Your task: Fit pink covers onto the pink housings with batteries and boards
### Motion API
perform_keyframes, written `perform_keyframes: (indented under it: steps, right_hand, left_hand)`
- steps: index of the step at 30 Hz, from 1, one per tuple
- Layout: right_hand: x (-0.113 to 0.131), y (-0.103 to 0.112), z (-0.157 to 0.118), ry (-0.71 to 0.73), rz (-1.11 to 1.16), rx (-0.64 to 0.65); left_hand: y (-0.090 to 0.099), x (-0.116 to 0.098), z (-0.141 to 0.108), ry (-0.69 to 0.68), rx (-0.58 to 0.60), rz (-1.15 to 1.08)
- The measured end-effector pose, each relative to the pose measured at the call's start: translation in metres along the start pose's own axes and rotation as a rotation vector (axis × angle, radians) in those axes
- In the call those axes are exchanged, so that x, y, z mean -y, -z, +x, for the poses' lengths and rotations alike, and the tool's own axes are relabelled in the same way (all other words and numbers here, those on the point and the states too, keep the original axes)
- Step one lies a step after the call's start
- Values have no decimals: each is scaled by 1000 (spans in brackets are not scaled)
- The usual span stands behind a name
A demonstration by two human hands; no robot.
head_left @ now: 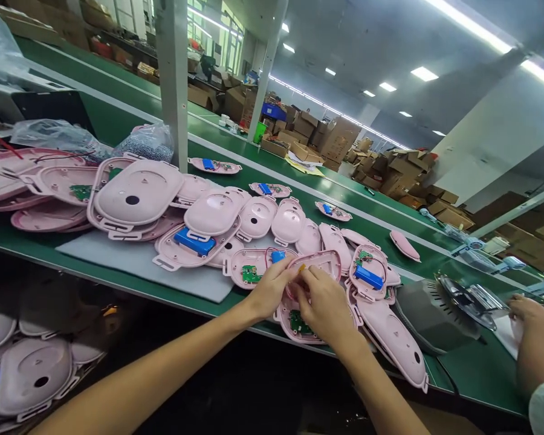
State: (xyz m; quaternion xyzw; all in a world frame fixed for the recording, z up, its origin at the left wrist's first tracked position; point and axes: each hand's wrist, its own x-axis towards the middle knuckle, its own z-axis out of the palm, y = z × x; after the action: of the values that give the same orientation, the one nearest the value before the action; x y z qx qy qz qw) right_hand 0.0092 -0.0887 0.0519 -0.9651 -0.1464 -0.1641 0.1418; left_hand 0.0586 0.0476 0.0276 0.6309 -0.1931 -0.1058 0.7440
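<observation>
In the middle of the head view, my left hand (pixel 272 291) and my right hand (pixel 324 302) meet at an open pink plastic shell (pixel 332 261), tilted up. Both hands have closed fingers at its near edge. A small yellow-orange piece (pixel 301 267) shows between the fingertips; which hand grips it I cannot tell. Under my right hand lies another pink shell with a green circuit board (pixel 299 322). Beside my left hand is a shell with a green board (pixel 251 274) and a blue battery (pixel 278 257). My fingers partly hide the held shell.
Pink shells (pixel 138 190) are heaped along the green bench (pixel 22 244), partly on a white foam sheet (pixel 131 269). More shells (pixel 36 374) lie below left. At right, another person's hand (pixel 528 311) is by a grey machine (pixel 435 314). A metal post (pixel 174 84) rises behind.
</observation>
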Motion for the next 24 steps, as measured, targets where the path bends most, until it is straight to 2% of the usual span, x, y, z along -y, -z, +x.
perform_keyframes:
  steps: [4,7,10,13,14,15,17,19,20,22,24]
  right_hand:
    - [0,-4,0,-132,-36,-164]
    - [-10,0,-4,-256,95,-216]
    - [-28,23,-13,-267,233,-214]
    - [-39,59,-27,-173,110,-382]
    - [-39,69,-32,-122,42,-369]
    - [-39,76,-37,-75,-17,-281]
    - [-38,78,-41,-12,-66,88]
    - [-40,62,-39,8,-45,456]
    - [-43,50,-35,26,-22,554]
    - [-49,25,-27,109,46,572]
    - [-52,10,-22,189,115,489]
  left_hand:
    - [2,-2,-4,-1,53,-47]
    - [7,-4,-7,-6,118,-48]
    - [13,-8,-10,-93,199,96]
    - [19,-13,-15,-174,273,353]
    - [20,-15,-17,-193,334,435]
    - [21,-18,-20,-222,420,513]
    - [23,-26,-26,-315,608,662]
    - [24,-35,-30,-382,706,803]
    - [26,-40,-32,-383,731,865]
    - [30,-47,-33,-365,746,960]
    - [37,-46,-35,-428,736,1030]
